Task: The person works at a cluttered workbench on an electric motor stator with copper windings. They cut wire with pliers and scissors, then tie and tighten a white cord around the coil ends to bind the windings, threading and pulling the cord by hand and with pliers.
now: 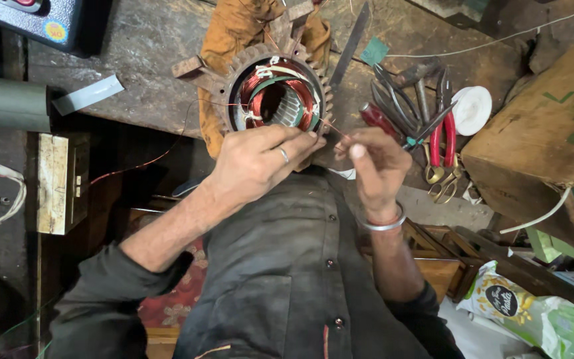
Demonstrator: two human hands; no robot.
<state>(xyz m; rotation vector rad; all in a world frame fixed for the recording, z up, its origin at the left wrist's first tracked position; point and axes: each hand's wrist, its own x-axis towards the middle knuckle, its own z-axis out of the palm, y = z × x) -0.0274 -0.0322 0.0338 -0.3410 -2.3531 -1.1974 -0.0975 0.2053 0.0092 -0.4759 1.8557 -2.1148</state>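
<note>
A round motor stator (277,93) with red copper windings and white ties rests on the workbench edge, on an orange cloth (234,30). My left hand (260,159), with a ring on one finger, presses against the stator's near rim and pinches a thin copper wire (335,127). My right hand (375,166), wearing a metal bangle, pinches the same wire just to the right, close to the stator. A long strand of copper wire (134,165) trails off to the left below the bench edge.
Red-handled pliers (443,133), scissors (393,100), a screwdriver and a white tape roll (473,110) lie right of the stator. A cardboard box (539,126) stands at the right, a grey pipe (4,103) at the left, a snack bag (533,312) at lower right.
</note>
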